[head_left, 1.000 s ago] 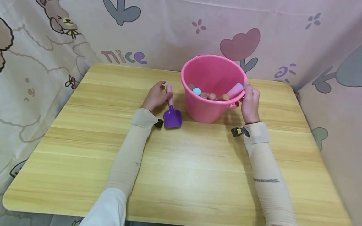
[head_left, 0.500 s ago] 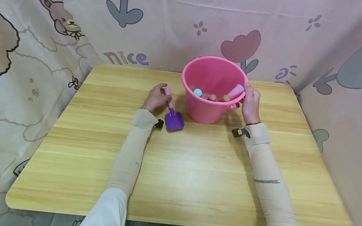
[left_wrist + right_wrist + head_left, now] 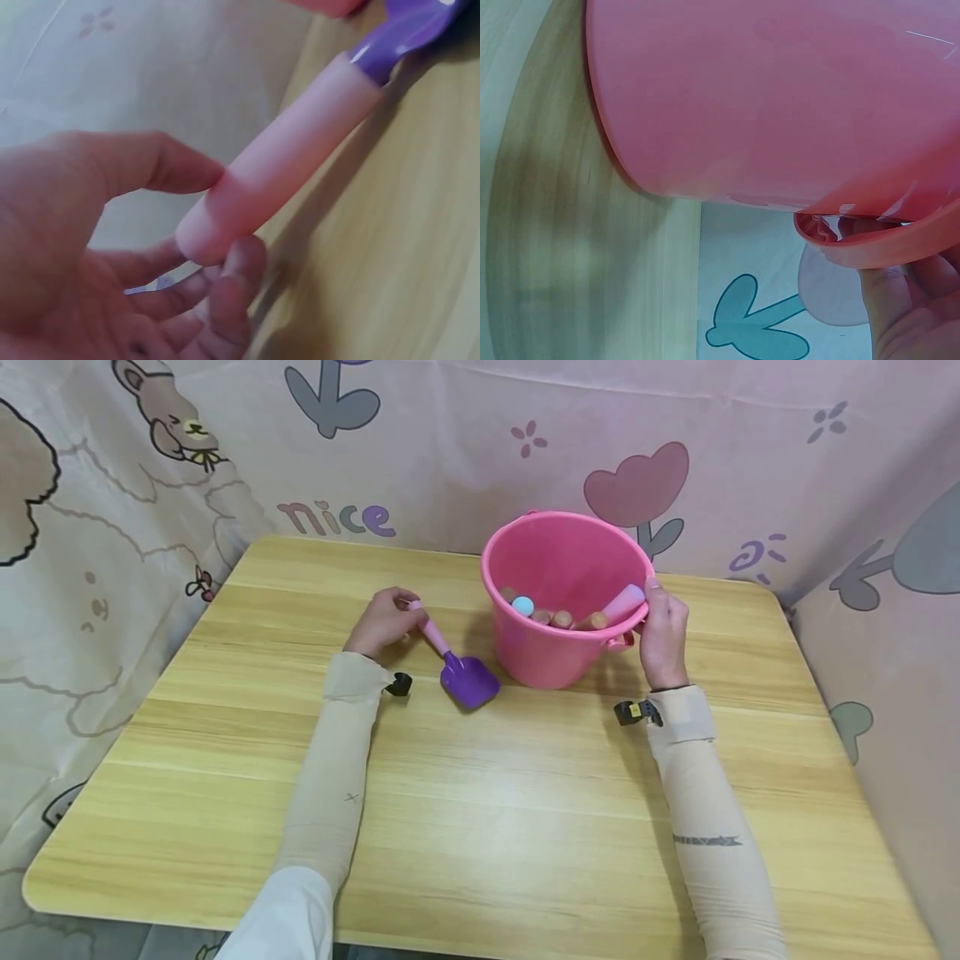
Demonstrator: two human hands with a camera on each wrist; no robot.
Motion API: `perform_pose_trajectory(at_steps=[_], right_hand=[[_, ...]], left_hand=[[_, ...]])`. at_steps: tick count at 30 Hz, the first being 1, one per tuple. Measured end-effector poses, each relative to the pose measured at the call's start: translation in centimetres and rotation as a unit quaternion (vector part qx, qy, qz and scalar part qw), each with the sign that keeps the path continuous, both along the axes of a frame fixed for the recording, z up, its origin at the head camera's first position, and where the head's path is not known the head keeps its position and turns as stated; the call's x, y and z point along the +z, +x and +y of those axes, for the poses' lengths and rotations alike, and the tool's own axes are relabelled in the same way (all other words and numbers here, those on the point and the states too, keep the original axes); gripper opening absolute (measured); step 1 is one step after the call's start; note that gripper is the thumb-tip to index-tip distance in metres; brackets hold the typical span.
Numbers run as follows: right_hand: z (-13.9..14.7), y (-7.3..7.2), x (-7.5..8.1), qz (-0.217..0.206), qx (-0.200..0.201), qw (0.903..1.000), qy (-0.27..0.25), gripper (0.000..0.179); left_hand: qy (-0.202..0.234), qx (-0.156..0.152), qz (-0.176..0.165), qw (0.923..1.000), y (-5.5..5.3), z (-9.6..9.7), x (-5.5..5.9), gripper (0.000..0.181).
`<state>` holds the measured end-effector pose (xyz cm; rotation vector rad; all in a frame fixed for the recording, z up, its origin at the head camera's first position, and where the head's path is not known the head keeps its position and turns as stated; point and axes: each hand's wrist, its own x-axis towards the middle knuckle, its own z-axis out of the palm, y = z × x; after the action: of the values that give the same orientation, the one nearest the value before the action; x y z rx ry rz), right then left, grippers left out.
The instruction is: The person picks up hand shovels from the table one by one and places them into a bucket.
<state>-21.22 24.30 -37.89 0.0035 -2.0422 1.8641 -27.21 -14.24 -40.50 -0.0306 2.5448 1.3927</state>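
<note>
My left hand [image 3: 384,622] pinches the end of the pink handle of a toy shovel [image 3: 470,681] between thumb and fingers. In the left wrist view the handle [image 3: 292,150] slants up to the purple blade, close over the table. On the right, a pink bucket [image 3: 546,653] stands on the table, and my right hand [image 3: 664,631] grips its rim. In the right wrist view, fingers and thumb sit by the bucket's handle [image 3: 900,244]. Inside the bucket show a light blue ball [image 3: 522,606], a lilac handle end [image 3: 624,602] and several round wooden ends [image 3: 562,619].
A light wooden table [image 3: 480,827] spreads out under both arms. Behind it and at both sides hangs a printed cloth [image 3: 450,452] with flowers and a bear. A small black wrist camera [image 3: 401,684] sits at the left wrist, another [image 3: 630,712] at the right.
My left hand has moved left and slightly toward me with the shovel's handle end, so the shovel now lies slanted, blade toward the bucket. The right hand and bucket have stayed put.
</note>
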Motion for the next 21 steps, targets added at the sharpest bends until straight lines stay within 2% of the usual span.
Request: perform_pose_trajectory(at_steps=[8,15,21], right_hand=[[-0.1,0.0,-0.1,0.010,0.001,0.9999,-0.009,0.046],[-0.1,0.1,-0.1,0.000,0.004,1.0000,0.000,0.048],[0.0,0.1,0.1,-0.008,0.000,0.9999,0.010,0.049]], left_hand=[[0.023,-0.036,-0.041,0.9983,0.7,-1.8,0.3,0.052],[0.076,-0.034,-0.076,0.9936,0.9,-3.0,0.0,0.050],[0.106,-0.030,-0.084,0.9904,1.2,-3.9,0.3,0.044]])
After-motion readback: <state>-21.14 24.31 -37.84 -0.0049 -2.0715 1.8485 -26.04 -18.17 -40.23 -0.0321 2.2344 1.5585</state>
